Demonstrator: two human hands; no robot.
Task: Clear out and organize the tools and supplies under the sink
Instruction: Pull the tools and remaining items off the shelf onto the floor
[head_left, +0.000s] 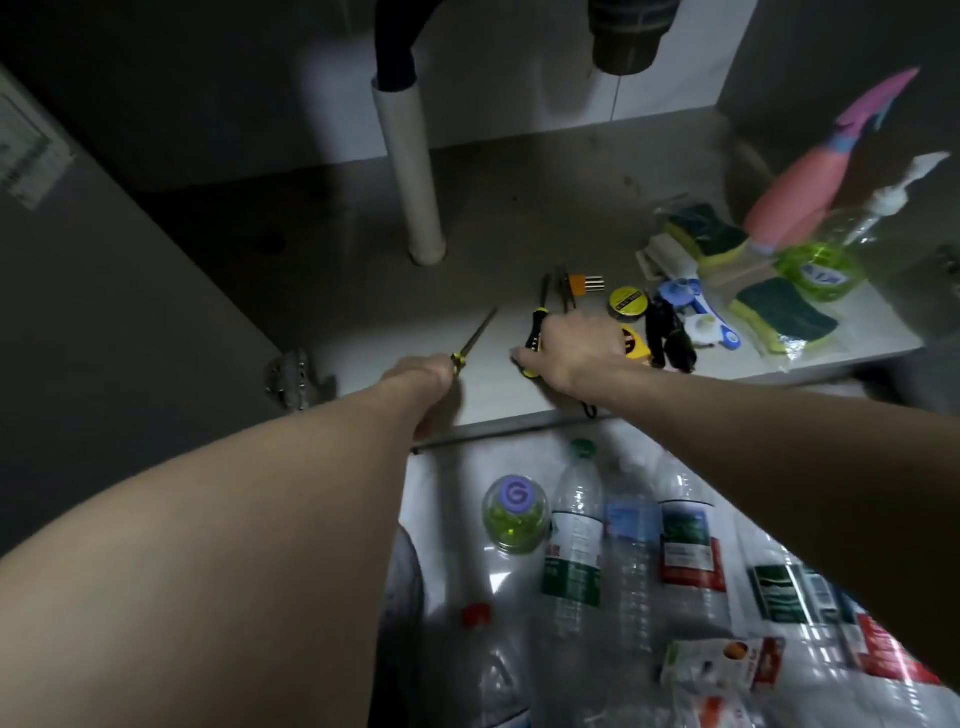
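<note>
Screwdriver (475, 335) held in left hand (426, 374); right hand (576, 353) grips another beside it.

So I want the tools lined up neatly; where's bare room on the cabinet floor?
Free: the stretch left of the white pipe, and the strip between the left hand and right hand. Crowded: the right side, from the tape roll to the sponges and green soap bottle.
</note>
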